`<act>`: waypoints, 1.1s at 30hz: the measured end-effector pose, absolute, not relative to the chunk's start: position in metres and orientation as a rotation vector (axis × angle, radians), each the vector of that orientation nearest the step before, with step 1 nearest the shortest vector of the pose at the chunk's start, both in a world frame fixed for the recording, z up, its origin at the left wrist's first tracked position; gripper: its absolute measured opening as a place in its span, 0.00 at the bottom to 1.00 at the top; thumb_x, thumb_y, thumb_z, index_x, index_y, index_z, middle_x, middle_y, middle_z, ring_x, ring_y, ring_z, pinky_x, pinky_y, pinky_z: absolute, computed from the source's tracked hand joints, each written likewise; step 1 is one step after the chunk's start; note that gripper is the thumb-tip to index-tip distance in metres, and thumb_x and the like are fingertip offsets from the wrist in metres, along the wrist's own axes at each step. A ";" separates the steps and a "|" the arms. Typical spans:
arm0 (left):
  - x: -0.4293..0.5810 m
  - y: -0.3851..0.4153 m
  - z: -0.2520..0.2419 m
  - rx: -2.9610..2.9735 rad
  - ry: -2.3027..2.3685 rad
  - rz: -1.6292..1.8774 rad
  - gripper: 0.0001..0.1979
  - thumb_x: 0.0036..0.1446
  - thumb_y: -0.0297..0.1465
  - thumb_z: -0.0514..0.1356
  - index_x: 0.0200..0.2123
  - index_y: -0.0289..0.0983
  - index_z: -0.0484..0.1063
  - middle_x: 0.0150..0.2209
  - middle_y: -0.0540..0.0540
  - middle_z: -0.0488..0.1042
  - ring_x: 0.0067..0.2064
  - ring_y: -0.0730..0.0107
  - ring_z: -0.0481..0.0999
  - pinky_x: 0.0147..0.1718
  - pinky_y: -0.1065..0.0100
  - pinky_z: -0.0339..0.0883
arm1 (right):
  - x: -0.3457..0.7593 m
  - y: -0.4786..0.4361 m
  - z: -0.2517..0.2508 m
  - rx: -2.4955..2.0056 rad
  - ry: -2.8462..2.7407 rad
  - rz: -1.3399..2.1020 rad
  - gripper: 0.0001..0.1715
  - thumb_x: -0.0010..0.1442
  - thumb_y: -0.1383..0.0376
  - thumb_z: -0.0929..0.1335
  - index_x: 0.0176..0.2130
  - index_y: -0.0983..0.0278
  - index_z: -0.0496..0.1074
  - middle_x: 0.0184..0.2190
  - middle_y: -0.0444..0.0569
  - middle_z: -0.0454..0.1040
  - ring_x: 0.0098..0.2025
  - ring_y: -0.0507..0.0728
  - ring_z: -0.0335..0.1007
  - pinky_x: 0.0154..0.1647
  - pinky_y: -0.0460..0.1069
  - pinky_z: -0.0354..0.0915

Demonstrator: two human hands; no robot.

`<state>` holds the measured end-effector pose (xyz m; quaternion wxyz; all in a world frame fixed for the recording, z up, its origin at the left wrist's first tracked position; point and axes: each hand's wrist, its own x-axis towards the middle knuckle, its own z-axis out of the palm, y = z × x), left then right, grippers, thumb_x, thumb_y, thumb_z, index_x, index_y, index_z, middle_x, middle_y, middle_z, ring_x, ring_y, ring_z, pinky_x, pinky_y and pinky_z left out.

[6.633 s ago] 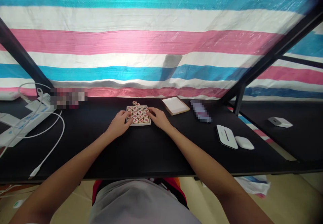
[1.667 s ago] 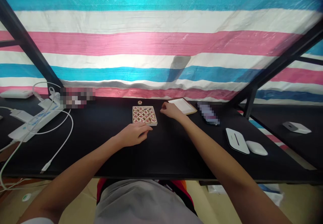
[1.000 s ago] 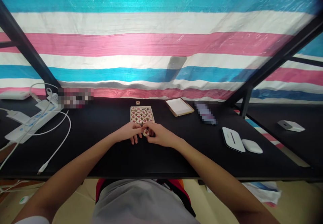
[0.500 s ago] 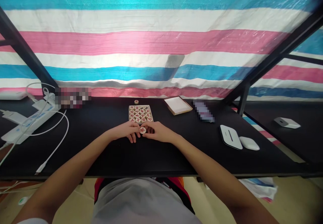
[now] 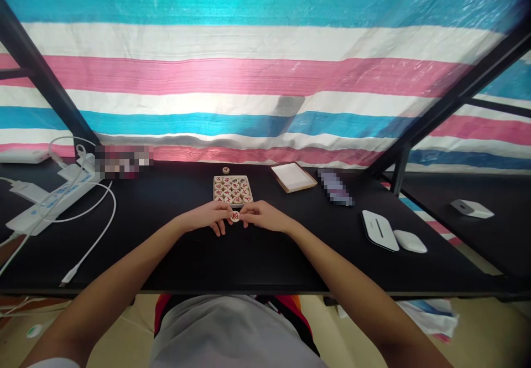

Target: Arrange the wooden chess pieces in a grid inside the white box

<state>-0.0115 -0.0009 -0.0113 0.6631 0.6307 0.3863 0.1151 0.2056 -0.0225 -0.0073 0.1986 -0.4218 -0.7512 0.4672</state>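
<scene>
A round xiangqi piece with a red character faces up between my two hands, just in front of the box. My left hand pinches its left edge between thumb and forefinger, with the other fingers curled below. From the opposite side, my right hand grips its right edge with the fingertips. Behind them sits a square open box filled with rows of similar pieces, mostly red, a couple in black characters. One more xiangqi piece lies alone beyond the box's back edge.
Right of the box lies a pale box lid, then a blurred-out phone. A white flat device and a white rounded case are farther right. At left are a power strip and white cables.
The piece between my hands has turned so that its character stands more upright. My right fingers have shifted to its right edge. The view has tilted slightly.
</scene>
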 end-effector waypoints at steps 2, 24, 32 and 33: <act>-0.012 -0.001 -0.011 1.449 0.876 0.265 0.15 0.54 0.42 0.59 0.34 0.36 0.67 0.36 0.47 0.71 0.27 0.74 0.74 0.24 0.71 0.70 | 0.205 -0.023 -0.007 -1.182 -2.082 1.340 0.19 0.58 0.52 0.66 0.34 0.67 0.74 0.25 0.46 0.75 0.19 0.47 0.56 0.20 0.43 0.52; -0.010 -0.004 -0.005 1.267 0.893 0.255 0.24 0.51 0.50 0.60 0.28 0.31 0.71 0.26 0.45 0.73 0.26 0.71 0.73 0.27 0.70 0.66 | 0.204 -0.032 -0.012 -0.993 -2.390 0.325 0.08 0.57 0.63 0.65 0.37 0.63 0.72 0.22 0.43 0.73 0.23 0.49 0.66 0.28 0.44 0.59; -0.010 -0.004 0.000 1.260 0.881 0.286 0.21 0.49 0.47 0.63 0.30 0.32 0.72 0.29 0.46 0.72 0.28 0.73 0.72 0.26 0.72 0.66 | 0.206 -0.029 -0.012 -1.016 -2.305 0.592 0.13 0.57 0.61 0.67 0.42 0.62 0.72 0.24 0.42 0.72 0.24 0.49 0.65 0.28 0.43 0.60; -0.010 -0.004 -0.001 1.283 0.875 0.286 0.20 0.49 0.46 0.63 0.31 0.32 0.72 0.29 0.46 0.72 0.28 0.74 0.72 0.26 0.72 0.66 | 0.206 -0.029 -0.012 -1.017 -2.288 0.706 0.14 0.56 0.60 0.67 0.43 0.63 0.71 0.24 0.42 0.72 0.24 0.49 0.65 0.28 0.43 0.61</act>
